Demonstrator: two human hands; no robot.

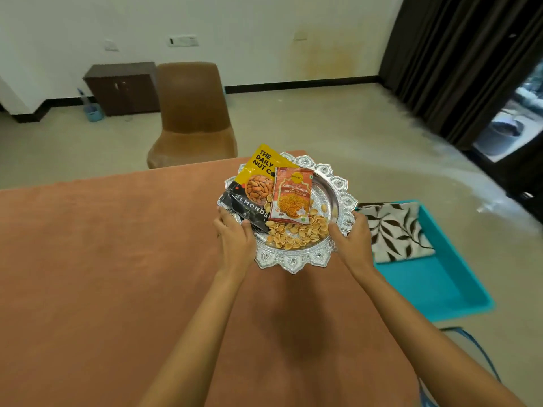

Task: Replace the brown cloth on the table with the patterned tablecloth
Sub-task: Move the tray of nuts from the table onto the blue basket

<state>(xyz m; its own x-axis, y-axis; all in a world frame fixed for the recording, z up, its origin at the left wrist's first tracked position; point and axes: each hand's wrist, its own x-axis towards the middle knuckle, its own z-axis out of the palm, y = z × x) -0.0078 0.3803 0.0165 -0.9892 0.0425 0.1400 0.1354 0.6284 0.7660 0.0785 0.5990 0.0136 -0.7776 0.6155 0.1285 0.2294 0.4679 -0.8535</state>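
So here we've got both hands on a silver tray point(293, 263), the fancy kind with a scalloped, embossed rim. Our left hand point(235, 239) grips the left edge, thumb on top near the corner of the almond packet point(258, 179) and fingers curled under the rim. Our right hand point(352, 242) does the same on the right edge, thumb over the rim and the rest wrapped underneath. We honestly can't tell if the tray is resting on the counter or lifted a bit off it.

On the tray, the yellow-and-black almond packet lies on the left, and an orange snack packet point(292, 195) partly overlaps it in the middle. A heap of pistachio shells point(296, 234) is piled along the near side, just below the orange packet.

The brown cloth point(102, 259) is spread flat over the whole counter, and the tray sits over its far right part. The patterned tablecloth point(393, 230), cream with dark leaf shapes, is folded up inside a turquoise bin point(435, 283) just off the right edge of the counter, right next to our right hand but not touching it.

Further back, a brown chair point(191, 113) stands at the far side of the counter. A dark cabinet point(123, 88) is against the wall behind it, and dark curtains point(455, 54) hang on the right.
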